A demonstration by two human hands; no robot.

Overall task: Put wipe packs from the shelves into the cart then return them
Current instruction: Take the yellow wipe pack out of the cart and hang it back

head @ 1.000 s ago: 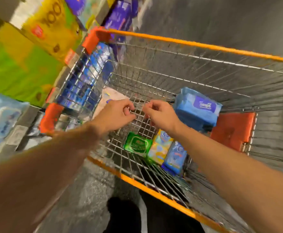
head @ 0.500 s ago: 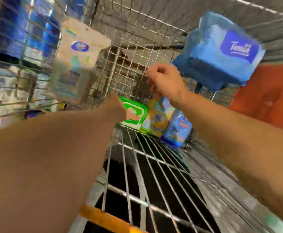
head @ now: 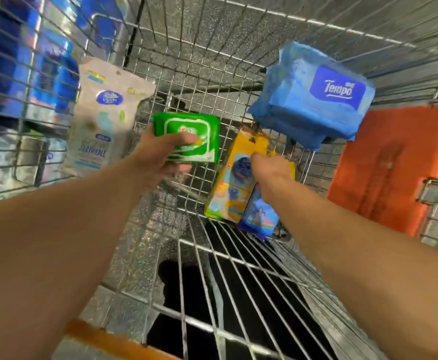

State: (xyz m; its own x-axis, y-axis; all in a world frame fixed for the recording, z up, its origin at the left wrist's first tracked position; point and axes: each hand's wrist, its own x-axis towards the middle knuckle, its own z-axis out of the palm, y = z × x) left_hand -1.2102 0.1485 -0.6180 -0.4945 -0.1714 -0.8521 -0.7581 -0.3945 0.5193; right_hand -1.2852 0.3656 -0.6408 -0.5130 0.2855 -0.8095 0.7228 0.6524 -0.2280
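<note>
- Your left hand (head: 158,154) grips the green pack (head: 186,136), thumb across its face and fingers curled beneath; the pack is lifted clear of the cart (head: 212,61) floor.
- Your right hand (head: 270,170) is at 3 o'clock from the green pack, down on the yellow pack (head: 238,183). Its fingers curl over that pack's top edge, but the blur hides how firm the grip is.
- The yellow pack stands tilted against the cart's wire back, touching the small blue pack (head: 258,216) at its 4 o'clock.
- The small blue pack lies directly under your right wrist, partly hidden by it.
- The Tempo pack (head: 314,97), large and blue, sits at 1 o'clock from your right hand, leaning on the cart's right wall, near the orange flap (head: 394,165).
- The beige pouch (head: 106,118) stands upright against the left wall, at 10 o'clock from your left hand, apart from it.
- Blue goods on the shelves (head: 25,61) show through the left wires.
</note>
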